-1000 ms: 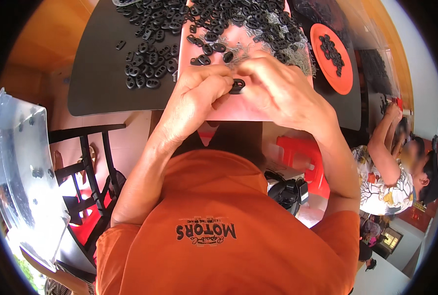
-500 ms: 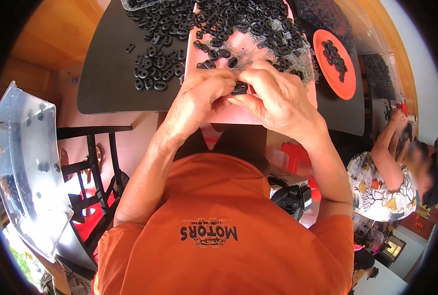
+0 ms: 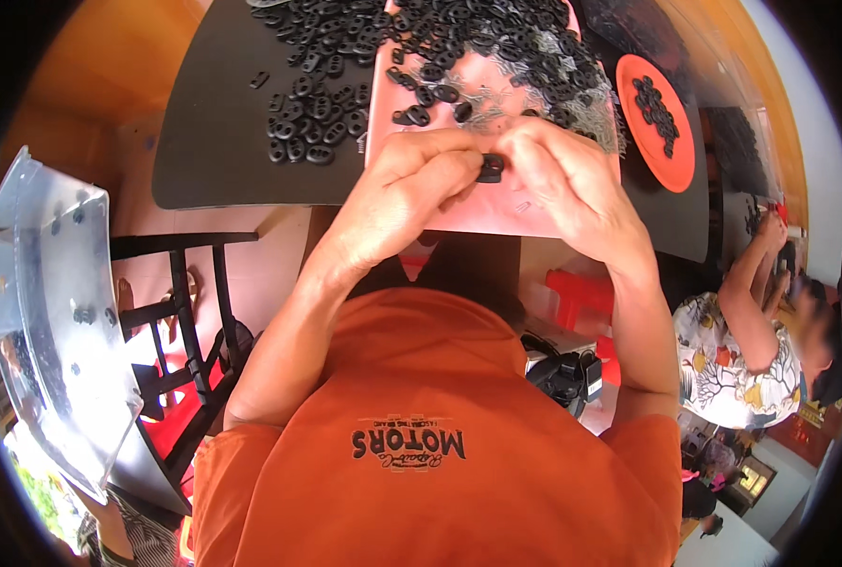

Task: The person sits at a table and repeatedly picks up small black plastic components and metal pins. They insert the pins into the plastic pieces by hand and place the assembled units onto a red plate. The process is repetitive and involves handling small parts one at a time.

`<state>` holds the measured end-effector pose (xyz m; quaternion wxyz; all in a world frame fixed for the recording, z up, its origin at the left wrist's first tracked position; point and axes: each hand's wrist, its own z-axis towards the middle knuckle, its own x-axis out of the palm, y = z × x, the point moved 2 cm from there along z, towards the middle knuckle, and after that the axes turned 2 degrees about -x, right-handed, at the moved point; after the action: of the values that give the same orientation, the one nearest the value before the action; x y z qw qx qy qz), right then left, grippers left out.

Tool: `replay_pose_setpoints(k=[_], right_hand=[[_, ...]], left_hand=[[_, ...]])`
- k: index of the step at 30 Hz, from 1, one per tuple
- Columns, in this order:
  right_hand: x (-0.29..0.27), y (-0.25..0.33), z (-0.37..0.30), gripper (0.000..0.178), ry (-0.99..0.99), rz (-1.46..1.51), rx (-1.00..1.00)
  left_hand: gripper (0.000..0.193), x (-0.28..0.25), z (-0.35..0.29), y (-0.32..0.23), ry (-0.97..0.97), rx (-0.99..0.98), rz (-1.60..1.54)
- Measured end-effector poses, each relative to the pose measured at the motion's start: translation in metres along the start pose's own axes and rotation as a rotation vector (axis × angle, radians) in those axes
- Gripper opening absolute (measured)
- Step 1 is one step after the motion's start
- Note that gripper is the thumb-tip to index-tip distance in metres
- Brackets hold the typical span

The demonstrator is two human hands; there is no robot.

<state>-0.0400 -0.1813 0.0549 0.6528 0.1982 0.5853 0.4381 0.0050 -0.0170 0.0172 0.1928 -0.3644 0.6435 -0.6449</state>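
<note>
Between the thumb and fingertips of my left hand [image 3: 407, 184] is a black two-hole cord lock [image 3: 490, 168], held just above the pink board [image 3: 473, 215]. My right hand [image 3: 572, 180] is beside it, a little apart, with its fingers pinched together; whatever they may hold is hidden. Thin silvery springs [image 3: 593, 111] lie scattered on the board beyond my right hand. A heap of loose black cord lock parts [image 3: 511, 38] covers the board's far side.
More black parts [image 3: 317, 123] are piled on the dark table [image 3: 213, 142] at left. An orange plate [image 3: 671, 175] of black pieces stands at right. A clear plastic bin [image 3: 61, 283] and black chair frame [image 3: 180, 312] are at lower left. Another person [image 3: 742, 350] sits at right.
My right hand has drawn away from the cord lock, its fingers now pinched at the far side. My left hand has shifted slightly right, still holding the cord lock.
</note>
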Motion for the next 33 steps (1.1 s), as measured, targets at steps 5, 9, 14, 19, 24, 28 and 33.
replay_pose_setpoints(k=[5, 9, 14, 19, 24, 28, 33], right_hand=[[0.004, -0.006, 0.006, 0.025, 0.017, -0.048, -0.053], [-0.021, -0.014, -0.011, 0.021, -0.167, 0.081, 0.053], [-0.109, -0.049, -0.049, 0.026, -0.614, -0.070, 0.354], [-0.156, -0.095, -0.068, 0.032, -0.479, -0.509, 0.592], [-0.137, -0.087, -0.060, 0.028, -0.356, -0.803, 0.517], [-0.093, -0.053, -0.014, 0.015, -0.241, -0.545, 0.170], [-0.050, -0.052, 0.050, 0.009, -0.118, -0.629, -0.070]], left_hand=[[0.021, -0.003, 0.004, 0.002, 0.010, 0.035, 0.105], [0.039, -0.002, 0.006, 0.003, 0.020, 0.072, 0.119], [0.042, -0.002, 0.010, 0.005, 0.080, 0.086, 0.138], [0.043, -0.002, 0.008, 0.005, 0.060, 0.067, 0.159], [0.039, -0.001, 0.010, 0.011, 0.068, 0.136, 0.165], [0.041, -0.001, 0.009, 0.006, 0.085, 0.117, 0.197], [0.041, 0.000, 0.008, 0.002, 0.102, 0.061, 0.180]])
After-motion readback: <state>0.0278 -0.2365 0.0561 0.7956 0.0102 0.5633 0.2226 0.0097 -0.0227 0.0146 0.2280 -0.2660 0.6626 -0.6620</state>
